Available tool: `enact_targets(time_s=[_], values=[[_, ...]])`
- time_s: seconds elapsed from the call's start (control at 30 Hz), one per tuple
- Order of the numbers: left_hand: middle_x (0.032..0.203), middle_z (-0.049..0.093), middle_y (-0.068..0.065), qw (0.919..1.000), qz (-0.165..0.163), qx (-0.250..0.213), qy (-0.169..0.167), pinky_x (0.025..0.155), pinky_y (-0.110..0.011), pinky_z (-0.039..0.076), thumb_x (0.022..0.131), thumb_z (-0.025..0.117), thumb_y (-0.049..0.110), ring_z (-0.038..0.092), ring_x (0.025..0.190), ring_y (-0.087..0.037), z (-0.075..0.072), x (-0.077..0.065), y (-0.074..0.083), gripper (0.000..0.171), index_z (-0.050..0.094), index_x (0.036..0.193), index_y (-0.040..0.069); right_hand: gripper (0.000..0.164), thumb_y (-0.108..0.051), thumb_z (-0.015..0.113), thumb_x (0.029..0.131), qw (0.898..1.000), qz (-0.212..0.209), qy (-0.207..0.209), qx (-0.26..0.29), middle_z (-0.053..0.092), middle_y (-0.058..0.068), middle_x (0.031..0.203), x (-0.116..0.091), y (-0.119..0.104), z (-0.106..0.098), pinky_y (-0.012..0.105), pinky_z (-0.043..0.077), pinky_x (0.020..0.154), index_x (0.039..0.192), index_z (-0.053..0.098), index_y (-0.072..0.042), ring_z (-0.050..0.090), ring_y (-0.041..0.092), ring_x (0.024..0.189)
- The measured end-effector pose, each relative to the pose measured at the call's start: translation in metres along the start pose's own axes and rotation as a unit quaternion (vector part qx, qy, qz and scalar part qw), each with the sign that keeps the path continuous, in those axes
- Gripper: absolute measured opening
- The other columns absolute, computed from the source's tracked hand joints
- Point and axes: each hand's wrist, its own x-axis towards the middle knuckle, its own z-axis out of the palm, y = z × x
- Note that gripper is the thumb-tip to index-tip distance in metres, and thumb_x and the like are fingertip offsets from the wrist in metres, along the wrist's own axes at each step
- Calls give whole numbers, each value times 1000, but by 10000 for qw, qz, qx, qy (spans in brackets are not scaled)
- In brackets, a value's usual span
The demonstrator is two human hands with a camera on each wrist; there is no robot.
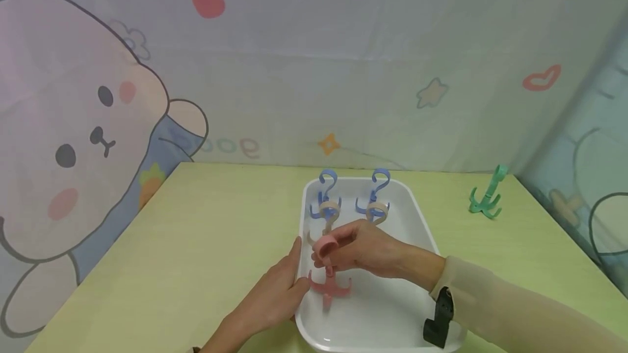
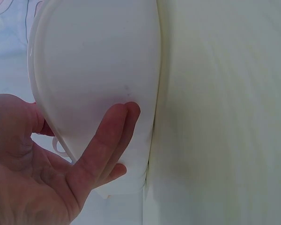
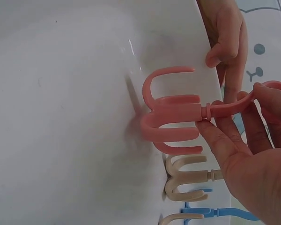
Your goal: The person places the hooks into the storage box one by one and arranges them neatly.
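A pink four-pronged swivel hook is pinched by its curved upper part in my right hand. Its prongs hang low over the left side of a white tray; whether they touch the floor I cannot tell. My left hand holds the tray's left rim, thumb over the edge and fingers against the outer wall. Two blue hooks stand at the tray's far end. Nearer are two beige hooks, partly hidden behind my right hand in the head view.
To the right of the tray, a green hook stands on the pale yellow table. A printed cloth hangs along the table's back edge. Another cloth closes off the right side.
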Motion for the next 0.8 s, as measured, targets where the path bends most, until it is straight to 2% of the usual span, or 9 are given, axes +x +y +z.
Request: enact_targets(time_s=[0.17,0.5,0.67,0.8], values=[[159,43,-27,10000,34,29,-15,54,-32,56,102,48,14,68,72,-16,0,0,0,80,8,169,2,38,-3,74,91,10000,-10,-45,-51,80,9,110,3,3,-1,40,59,100,127,71,8,76,22,107],[162,41,-28,9999,57,160,9,55,-31,56,102,49,15,69,73,-17,0,0,0,79,10,169,0,32,-3,73,92,9996,57,-161,-218,79,11,113,3,7,0,35,59,98,123,74,5,74,21,108],[162,40,-28,9999,41,98,-11,55,-32,56,102,50,15,69,74,-18,0,1,-1,79,9,169,0,29,-7,76,91,9971,-58,-222,-727,79,11,111,2,7,0,32,58,95,119,78,-1,72,19,102],[164,38,-28,9999,23,158,1,56,-31,55,103,50,16,68,74,-17,-1,2,-2,80,9,168,-1,33,-9,77,90,9944,-140,-261,-1019,80,10,113,1,6,-1,30,58,95,123,77,-4,72,16,103]])
